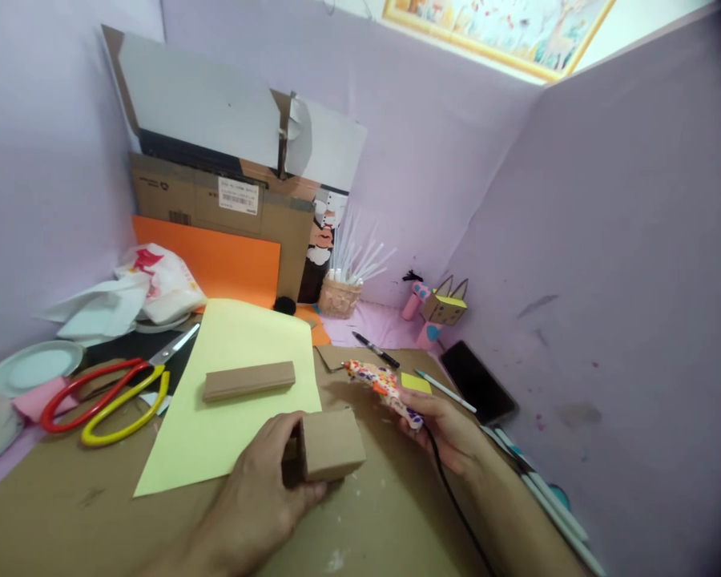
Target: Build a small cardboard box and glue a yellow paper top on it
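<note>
My left hand (270, 481) is closed around the left side of a small cardboard box (333, 441), low over the cardboard-covered table. In my right hand (445, 429) is a glue gun (381, 389) with a colourful spotted pattern. Its nozzle points up and to the left, apart from the box, and a black cord (450, 489) trails from its handle toward me. Beyond my left hand, a folded cardboard strip (249, 382) lies on a sheet of yellow paper (216, 433).
Red-and-yellow-handled scissors (126, 401) lie at left. A basket of glue sticks (340, 296) stands at the back, before a large cardboard box (204, 200) and orange sheet (216, 260). At right are a pen (376, 349), a phone (477, 381) and a small cardboard figure (445, 307).
</note>
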The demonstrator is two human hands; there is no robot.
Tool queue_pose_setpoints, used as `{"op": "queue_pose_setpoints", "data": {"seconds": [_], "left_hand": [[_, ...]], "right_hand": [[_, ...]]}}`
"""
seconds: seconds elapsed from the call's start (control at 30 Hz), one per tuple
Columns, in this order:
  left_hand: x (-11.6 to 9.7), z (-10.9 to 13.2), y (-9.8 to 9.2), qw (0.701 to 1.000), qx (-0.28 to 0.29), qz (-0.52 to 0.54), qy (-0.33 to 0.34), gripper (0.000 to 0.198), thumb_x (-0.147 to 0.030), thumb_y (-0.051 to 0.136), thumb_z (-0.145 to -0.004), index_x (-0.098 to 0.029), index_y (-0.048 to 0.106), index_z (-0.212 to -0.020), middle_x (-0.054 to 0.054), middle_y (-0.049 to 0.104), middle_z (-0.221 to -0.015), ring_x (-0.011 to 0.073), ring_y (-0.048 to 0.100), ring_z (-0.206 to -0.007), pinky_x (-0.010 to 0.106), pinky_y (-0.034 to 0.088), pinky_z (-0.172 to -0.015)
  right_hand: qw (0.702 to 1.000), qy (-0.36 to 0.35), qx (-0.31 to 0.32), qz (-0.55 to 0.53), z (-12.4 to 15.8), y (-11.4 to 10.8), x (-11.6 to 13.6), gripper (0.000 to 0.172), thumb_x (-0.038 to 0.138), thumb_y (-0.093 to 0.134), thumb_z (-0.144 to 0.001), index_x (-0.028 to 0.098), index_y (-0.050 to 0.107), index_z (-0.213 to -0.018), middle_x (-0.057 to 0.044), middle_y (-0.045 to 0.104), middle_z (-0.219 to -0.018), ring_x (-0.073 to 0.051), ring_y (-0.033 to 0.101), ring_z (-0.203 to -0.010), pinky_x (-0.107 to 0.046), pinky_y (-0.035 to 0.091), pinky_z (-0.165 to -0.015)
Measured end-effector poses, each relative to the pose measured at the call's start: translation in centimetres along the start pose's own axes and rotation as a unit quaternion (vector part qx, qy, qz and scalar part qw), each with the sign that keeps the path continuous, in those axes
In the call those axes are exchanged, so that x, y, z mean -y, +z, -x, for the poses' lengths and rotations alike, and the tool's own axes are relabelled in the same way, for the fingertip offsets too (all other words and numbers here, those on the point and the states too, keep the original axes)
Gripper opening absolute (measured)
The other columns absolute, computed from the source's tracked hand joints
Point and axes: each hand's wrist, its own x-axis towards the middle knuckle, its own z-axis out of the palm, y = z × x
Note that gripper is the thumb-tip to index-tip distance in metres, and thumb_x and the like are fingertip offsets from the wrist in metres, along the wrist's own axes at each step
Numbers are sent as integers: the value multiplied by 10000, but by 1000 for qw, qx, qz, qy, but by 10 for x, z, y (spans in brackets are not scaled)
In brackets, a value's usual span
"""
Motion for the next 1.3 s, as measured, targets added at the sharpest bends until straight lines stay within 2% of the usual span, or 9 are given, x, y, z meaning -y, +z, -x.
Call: {"op": "queue_pose_setpoints", "data": {"seconds": [0.13, 0.23, 0.33, 0.43, 0.6, 0.73, 0.9, 1.13, 1.3], "left_hand": [[-3, 1, 0, 1000, -6, -15, 2, 519, -282, 689, -652, -225, 499, -1131, 66, 618, -1112, 269, 573, -1035, 401, 453, -904], [-3, 1, 0, 999, -22, -25, 17, 528, -285, 687, -652, -199, 498, -1138, 95, 613, -1118, 283, 572, -1041, 417, 460, -898], [0, -1, 0, 996, -57, -50, 41, 509, -280, 664, -676, -189, 495, -1147, 106, 593, -1142, 286, 567, -1046, 426, 473, -880], [4, -3, -1, 989, -102, -91, 57, 510, -285, 660, -684, -191, 488, -1155, 101, 570, -1160, 277, 562, -1038, 423, 480, -861], [4, -9, -6, 976, -138, -131, 105, 472, -171, 628, -678, -198, 478, -1125, 72, 548, -1143, 249, 532, -1060, 406, 455, -889], [2, -9, -10, 970, -143, -137, 138, 487, -60, 566, -663, -209, 466, -1115, 58, 515, -1147, 228, 501, -1085, 389, 436, -920], [7, -10, -12, 960, -148, -135, 197, 546, 30, 485, -629, -196, 456, -1124, 83, 489, -1185, 230, 462, -1134, 407, 404, -973], [9, -10, -9, 940, -161, -188, 233, 616, 58, 461, -585, -204, 447, -1142, 84, 502, -1155, 257, 464, -1115, 451, 420, -960], [6, -8, -7, 932, -164, -205, 250, 647, 77, 466, -588, -212, 439, -1167, 92, 473, -1165, 270, 442, -1123, 459, 428, -949]], "right_hand": [[989, 25, 65, -133, 15, -10, 7, 246, 107, 679, -625, 90, 628, -865, -26, 628, -677, -55, 588, -579, -82, 485, -501], [978, 23, 108, -175, 24, -8, 1, 358, 132, 677, -634, 95, 619, -985, -44, 643, -755, -63, 582, -562, -71, 377, -331], [990, -60, 71, -104, 28, -4, -11, 368, 133, 691, -640, 173, 628, -1001, -49, 667, -940, -98, 624, -655, -110, 420, -372], [989, -119, 76, -40, 30, -4, -19, 414, 160, 741, -591, 169, 643, -994, -25, 666, -771, -118, 608, -658, -202, 515, -600], [981, -141, 134, 4, 37, -8, -22, 496, 415, 696, -669, 132, 616, -1068, 29, 492, -482, -66, 352, -390, -173, 327, -350], [981, -130, 139, 47, 48, -2, -28, 448, 475, 593, -765, 124, 613, -1044, 73, 393, -410, -33, 211, -322, -161, 216, -309], [964, -190, 79, 170, 62, 14, -45, 544, 534, 632, -699, 133, 592, -1064, 22, 517, -504, -66, 350, -383, -174, 271, -346], [945, -210, 90, 236, 70, 19, -60, 454, 547, 556, -759, 171, 634, -1002, 48, 391, -537, -75, 292, -423, -195, 262, -385], [932, -230, 119, 254, 67, 15, -67, 384, 510, 543, -788, 192, 638, -982, -10, 524, -684, -83, 345, -460, -196, 293, -403]]}}
